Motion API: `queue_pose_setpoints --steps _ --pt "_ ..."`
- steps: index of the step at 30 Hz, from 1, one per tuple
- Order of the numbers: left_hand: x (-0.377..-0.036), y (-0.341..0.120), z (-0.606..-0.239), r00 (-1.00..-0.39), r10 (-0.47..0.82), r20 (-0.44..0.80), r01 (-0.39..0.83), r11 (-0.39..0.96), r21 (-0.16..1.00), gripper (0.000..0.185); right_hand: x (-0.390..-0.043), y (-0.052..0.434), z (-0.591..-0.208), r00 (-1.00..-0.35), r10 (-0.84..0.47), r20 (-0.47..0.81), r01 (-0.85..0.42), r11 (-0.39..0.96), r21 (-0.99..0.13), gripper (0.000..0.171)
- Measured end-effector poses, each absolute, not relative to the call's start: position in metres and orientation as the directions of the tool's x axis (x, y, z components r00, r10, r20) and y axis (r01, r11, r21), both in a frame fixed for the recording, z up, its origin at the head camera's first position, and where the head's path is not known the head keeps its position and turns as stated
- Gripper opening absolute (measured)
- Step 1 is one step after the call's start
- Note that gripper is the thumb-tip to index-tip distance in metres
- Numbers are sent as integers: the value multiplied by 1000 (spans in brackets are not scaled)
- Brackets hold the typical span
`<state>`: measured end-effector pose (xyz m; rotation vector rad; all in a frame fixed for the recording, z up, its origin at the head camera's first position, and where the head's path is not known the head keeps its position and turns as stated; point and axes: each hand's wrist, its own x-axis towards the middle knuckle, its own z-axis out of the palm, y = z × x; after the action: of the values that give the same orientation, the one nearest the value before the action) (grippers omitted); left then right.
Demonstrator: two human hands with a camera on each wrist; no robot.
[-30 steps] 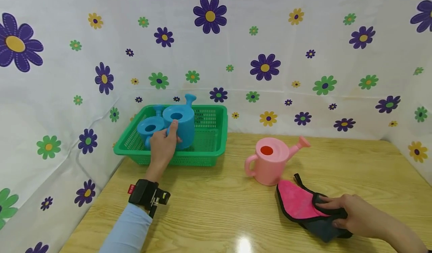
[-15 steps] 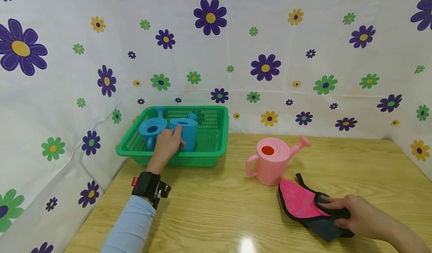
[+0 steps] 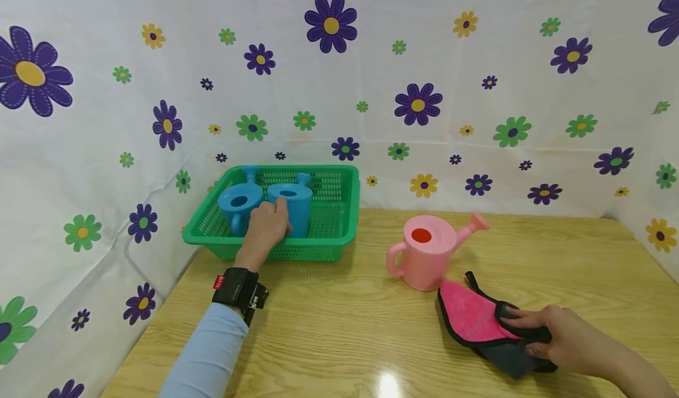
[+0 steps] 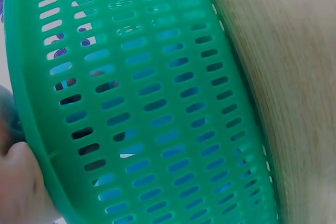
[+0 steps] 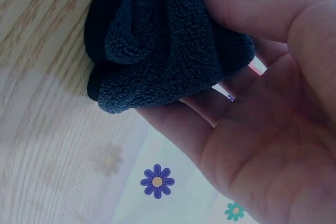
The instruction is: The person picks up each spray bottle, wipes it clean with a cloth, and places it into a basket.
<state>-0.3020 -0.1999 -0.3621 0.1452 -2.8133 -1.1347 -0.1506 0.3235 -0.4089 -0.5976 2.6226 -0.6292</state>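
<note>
Two blue watering cans stand side by side in a green basket (image 3: pixel 339 236) at the back left of the table. My left hand (image 3: pixel 272 221) reaches over the basket's front rim and grips the right blue can (image 3: pixel 297 204) at its near side; the other blue can (image 3: pixel 239 200) is just left of it. In the left wrist view only the basket's slotted wall (image 4: pixel 157 103) and a bit of the hand (image 4: pixel 18 182) show. My right hand (image 3: pixel 554 339) pinches a pink and dark grey cloth (image 3: pixel 469 318) lying on the table; the cloth's dark fleece (image 5: pixel 163 40) is bunched between thumb and fingers.
A pink watering can (image 3: pixel 427 250) stands upright mid-table, spout to the right, just behind the cloth. The wooden table (image 3: pixel 345 339) is walled at back and sides by a flower-print sheet (image 3: pixel 424 62). Bare wood lies between the two hands.
My left hand has lowered the right blue can from above the basket rim down into the basket beside the other can. The right hand and cloth have stayed put.
</note>
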Motion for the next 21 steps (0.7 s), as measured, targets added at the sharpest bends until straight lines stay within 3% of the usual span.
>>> queue_pose_setpoints --steps 6,11,14,17,21 --pt "-302 -195 -361 -991 -134 27 -85 753 652 71 -150 323 -409 -847 -461 -266 -282 812 -510 50" --pt "-300 -191 -362 -996 -70 50 -31 833 553 48 -148 322 -410 -850 -453 -268 -252 796 -550 50" --pt "-300 -189 -365 -996 -66 67 -20 846 533 44 -148 322 -410 -851 -453 -266 -247 792 -558 50" --pt "-298 -187 -368 -989 -92 119 -14 841 540 48 -147 322 -411 -851 -457 -260 -246 784 -570 51" --pt "-296 -184 -374 -952 -133 274 34 847 530 47 -146 322 -411 -852 -457 -255 -241 775 -584 51"
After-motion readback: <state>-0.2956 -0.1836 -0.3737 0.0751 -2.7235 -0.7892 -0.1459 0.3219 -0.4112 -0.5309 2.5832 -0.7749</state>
